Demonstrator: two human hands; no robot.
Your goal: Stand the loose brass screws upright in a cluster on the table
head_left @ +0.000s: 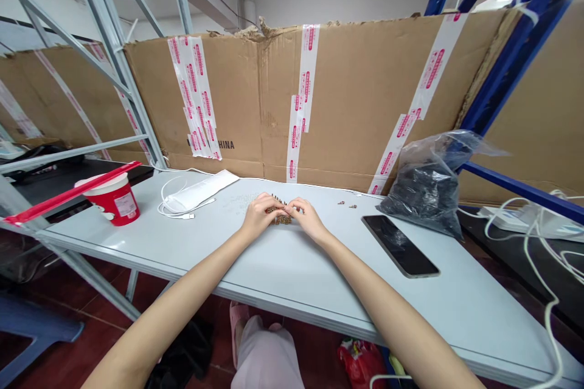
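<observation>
"HINA" in black on cardboard box (237, 103)

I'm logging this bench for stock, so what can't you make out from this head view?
Small brown pieces between the left hand and right hand: head view, the hands hide much of them.
Dark contents of the clear plastic bag: head view, creased plastic blurs them.
Two small items on the table: head view, too small to identify.
</observation>
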